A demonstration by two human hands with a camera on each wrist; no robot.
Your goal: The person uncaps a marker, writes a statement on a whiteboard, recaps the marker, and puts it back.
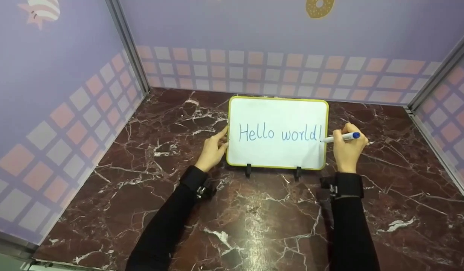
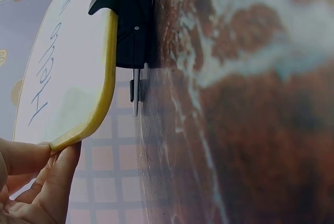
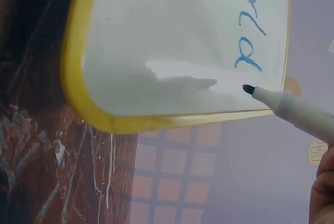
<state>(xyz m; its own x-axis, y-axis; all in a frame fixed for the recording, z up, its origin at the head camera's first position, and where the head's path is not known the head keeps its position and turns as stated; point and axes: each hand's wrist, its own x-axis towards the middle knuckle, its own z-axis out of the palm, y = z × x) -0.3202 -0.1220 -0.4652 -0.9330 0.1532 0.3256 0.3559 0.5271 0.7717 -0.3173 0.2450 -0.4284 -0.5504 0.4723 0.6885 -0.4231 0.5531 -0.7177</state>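
A whiteboard [image 1: 277, 116] with a yellow frame leans upright on a black stand [image 1: 248, 170]. Blue handwriting [image 1: 279, 134] across it reads "Hello world!" in the head view. My left hand [image 1: 212, 150] pinches the board's left edge, thumb [image 2: 26, 156] on the front and fingers on the frame's edge. At the right side, my right hand [image 1: 348, 146] grips a white marker [image 3: 297, 112] with a blue end. Its dark tip [image 3: 249, 89] points at the board by the end of the writing; whether it touches the surface I cannot tell.
Everything stands on a dark red marbled table [image 1: 254, 226]. Purple panels [image 1: 232, 34] with pink and white squares enclose it at the back and both sides. Metal posts [image 1: 130, 49] join the panels at the corners. Each wrist wears a black strap [image 1: 348, 185] with a small camera.
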